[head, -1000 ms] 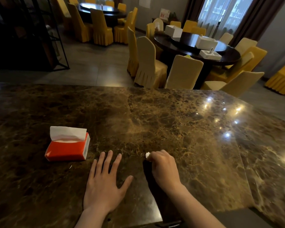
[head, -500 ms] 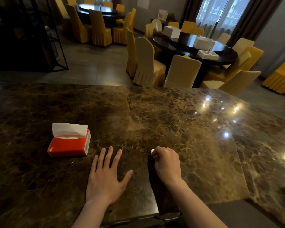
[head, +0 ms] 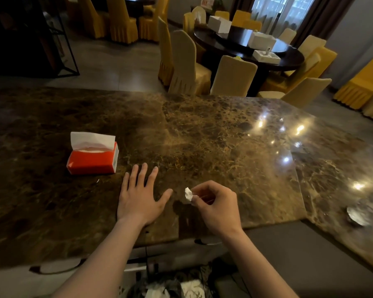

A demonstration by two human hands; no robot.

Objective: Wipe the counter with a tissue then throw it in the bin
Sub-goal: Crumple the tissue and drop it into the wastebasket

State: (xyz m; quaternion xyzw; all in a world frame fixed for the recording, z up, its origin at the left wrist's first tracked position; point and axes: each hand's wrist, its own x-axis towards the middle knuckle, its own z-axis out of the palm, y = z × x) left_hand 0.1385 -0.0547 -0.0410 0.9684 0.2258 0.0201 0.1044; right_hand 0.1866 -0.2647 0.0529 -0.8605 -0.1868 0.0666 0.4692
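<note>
A dark brown marble counter (head: 213, 136) fills the middle of the head view. My left hand (head: 140, 196) lies flat on it near the front edge, fingers spread, holding nothing. Just to its right, my right hand (head: 215, 207) is lifted slightly and pinches a small crumpled white tissue (head: 188, 194) between thumb and fingertips. A red tissue pack (head: 93, 158) with a white sheet sticking up sits on the counter to the left of my left hand. Below the counter's front edge, a dark bin (head: 170, 287) with white crumpled paper in it shows between my forearms.
A small white scrap (head: 98, 180) lies on the counter by the red pack. A metal dish (head: 357, 216) sits at the counter's right edge. Beyond the counter are a round dark table (head: 246, 46) with white boxes and several yellow-covered chairs (head: 187, 67).
My right hand with the tissue has pulled back toward the front edge and lifted off the surface, turning so the tissue shows. The view has tilted down, revealing the bin below.
</note>
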